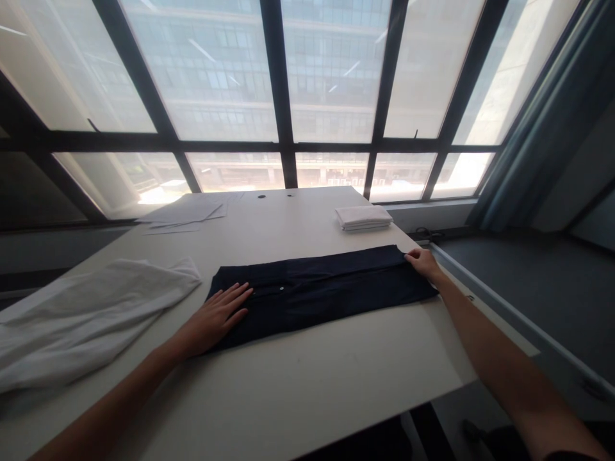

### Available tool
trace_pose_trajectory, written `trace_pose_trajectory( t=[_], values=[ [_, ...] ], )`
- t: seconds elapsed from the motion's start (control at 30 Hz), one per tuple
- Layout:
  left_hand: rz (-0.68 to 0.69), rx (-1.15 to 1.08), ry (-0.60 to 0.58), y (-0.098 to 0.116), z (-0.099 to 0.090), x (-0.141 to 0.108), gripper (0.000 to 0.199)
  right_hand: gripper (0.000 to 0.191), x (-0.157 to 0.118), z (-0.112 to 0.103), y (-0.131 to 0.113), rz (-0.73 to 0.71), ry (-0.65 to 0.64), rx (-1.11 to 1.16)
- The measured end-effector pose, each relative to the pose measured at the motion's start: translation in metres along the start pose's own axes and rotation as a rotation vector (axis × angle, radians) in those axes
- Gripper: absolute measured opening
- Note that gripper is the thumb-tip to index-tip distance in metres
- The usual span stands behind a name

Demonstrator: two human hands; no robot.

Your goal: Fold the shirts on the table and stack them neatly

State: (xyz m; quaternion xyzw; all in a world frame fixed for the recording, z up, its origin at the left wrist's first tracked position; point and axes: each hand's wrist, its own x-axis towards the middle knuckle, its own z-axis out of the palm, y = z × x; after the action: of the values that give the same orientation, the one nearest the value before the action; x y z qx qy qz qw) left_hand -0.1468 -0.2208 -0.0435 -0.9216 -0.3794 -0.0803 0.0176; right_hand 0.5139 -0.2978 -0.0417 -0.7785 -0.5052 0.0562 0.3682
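A dark navy shirt lies folded into a long strip across the white table, with small pale buttons showing near its left part. Flat on the strip's left end rests my left hand, its fingers stretched out and pointing to the right. At the far right corner my right hand pinches the fabric edge between thumb and fingers. The shirt's underside and inner layers are hidden.
Left of the shirt, a crumpled white cloth spreads over the white table. A folded white stack of cloth stands at the back right, and paper sheets lie at the back left. Tall windows rise behind.
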Motion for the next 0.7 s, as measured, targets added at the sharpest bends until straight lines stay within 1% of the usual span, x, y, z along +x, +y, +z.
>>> trace_pose_trajectory(
  t=[0.13,0.2,0.23,0.3,0.4,0.53,0.6,0.7],
  values=[
    [-0.005,-0.010,-0.010,0.001,-0.001,0.000,0.059,0.023,-0.006,-0.007,0.002,-0.049,-0.111,0.006],
    [-0.005,-0.014,-0.013,0.000,-0.001,0.000,0.059,0.023,-0.007,-0.007,0.001,-0.074,-0.148,-0.046],
    [-0.006,-0.016,-0.013,0.000,-0.001,0.000,0.059,0.022,-0.006,-0.006,0.001,-0.076,-0.146,-0.092],
    [-0.008,-0.019,-0.014,0.000,-0.001,0.000,0.059,0.023,-0.005,-0.002,0.000,-0.049,-0.093,-0.195],
    [-0.011,-0.026,-0.016,0.000,-0.001,0.000,0.059,0.028,-0.003,0.005,0.001,0.031,0.026,-0.289],
    [-0.013,-0.030,-0.010,0.002,-0.003,0.000,0.059,0.034,-0.003,0.002,0.006,0.084,0.127,-0.350],
    [-0.012,-0.031,-0.005,0.003,-0.004,0.000,0.059,0.040,-0.004,-0.002,0.006,0.072,0.149,-0.353],
    [-0.014,-0.037,-0.008,0.004,-0.005,0.000,0.060,0.050,-0.006,-0.002,-0.001,-0.011,0.145,-0.330]
  ],
)
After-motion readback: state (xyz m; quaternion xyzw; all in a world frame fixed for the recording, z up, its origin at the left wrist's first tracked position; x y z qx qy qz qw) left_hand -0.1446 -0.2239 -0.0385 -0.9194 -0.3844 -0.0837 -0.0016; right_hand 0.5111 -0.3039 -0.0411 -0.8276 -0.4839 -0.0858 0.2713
